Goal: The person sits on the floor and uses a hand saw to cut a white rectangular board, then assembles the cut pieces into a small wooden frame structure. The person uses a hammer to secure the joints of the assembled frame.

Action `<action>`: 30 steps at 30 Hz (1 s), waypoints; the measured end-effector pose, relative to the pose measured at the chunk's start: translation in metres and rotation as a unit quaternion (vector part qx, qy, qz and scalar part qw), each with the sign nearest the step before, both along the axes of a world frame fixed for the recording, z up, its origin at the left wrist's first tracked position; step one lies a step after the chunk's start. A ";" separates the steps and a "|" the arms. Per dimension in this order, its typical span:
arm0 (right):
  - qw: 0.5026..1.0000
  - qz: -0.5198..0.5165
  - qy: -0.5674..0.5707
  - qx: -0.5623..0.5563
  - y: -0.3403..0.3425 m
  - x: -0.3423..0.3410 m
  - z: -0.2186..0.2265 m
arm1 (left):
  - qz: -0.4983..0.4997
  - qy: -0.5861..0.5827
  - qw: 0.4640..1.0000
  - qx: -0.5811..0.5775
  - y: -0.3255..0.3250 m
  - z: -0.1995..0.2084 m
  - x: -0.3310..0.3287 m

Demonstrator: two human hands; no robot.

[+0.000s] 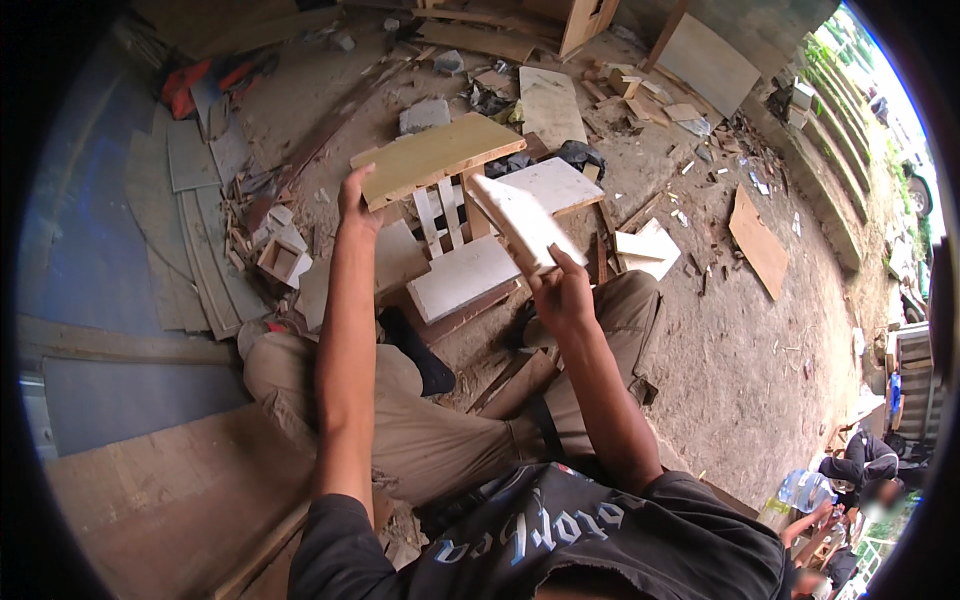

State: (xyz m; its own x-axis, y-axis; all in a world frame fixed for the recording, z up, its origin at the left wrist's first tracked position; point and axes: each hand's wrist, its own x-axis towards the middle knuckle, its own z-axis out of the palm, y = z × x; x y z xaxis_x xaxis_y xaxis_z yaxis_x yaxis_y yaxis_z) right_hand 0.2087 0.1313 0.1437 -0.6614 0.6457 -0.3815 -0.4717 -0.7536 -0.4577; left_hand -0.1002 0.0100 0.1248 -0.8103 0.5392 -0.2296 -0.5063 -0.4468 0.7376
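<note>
My left hand [357,194] grips the near left end of a long tan wooden board [445,155], held up and roughly level. In my right hand [566,290] is a white board [528,222], tilted, its lower end between my thumb and fingers. The far ends of the two boards come close together; I cannot tell if they touch. Below them lie a white board [464,278] on brown wood, and another white panel [555,186] further right. Pale wooden slats [438,217] stand between these pieces, partly hidden by the held boards.
Wood scraps and a small open wooden box [284,260] lie at the left beside stacked grey sheets [205,250]. A loose brown board [757,242] rests on the dirt floor at right. Several people sit at the lower right near a large clear water bottle [805,491].
</note>
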 end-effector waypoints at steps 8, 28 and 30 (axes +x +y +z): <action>0.853 -0.012 -0.112 0.509 0.008 0.038 -0.051 | -0.058 -0.024 0.998 -0.023 -0.025 -0.013 -0.025; 0.941 0.120 0.207 -0.237 0.043 0.039 -0.105 | -0.040 0.006 0.997 -0.064 -0.006 0.013 0.008; 0.920 0.091 0.237 -0.298 0.040 0.038 -0.102 | -0.028 -0.016 0.999 -0.037 -0.012 0.002 -0.004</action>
State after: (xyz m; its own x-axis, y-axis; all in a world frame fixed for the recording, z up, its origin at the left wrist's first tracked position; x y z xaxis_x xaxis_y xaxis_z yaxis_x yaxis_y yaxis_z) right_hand 0.2469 0.1710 0.0414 -0.9216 0.2764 -0.2727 -0.3523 -0.8904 0.2881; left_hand -0.1042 -0.0020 0.1266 -0.7713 0.5637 -0.2956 -0.5522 -0.3618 0.7511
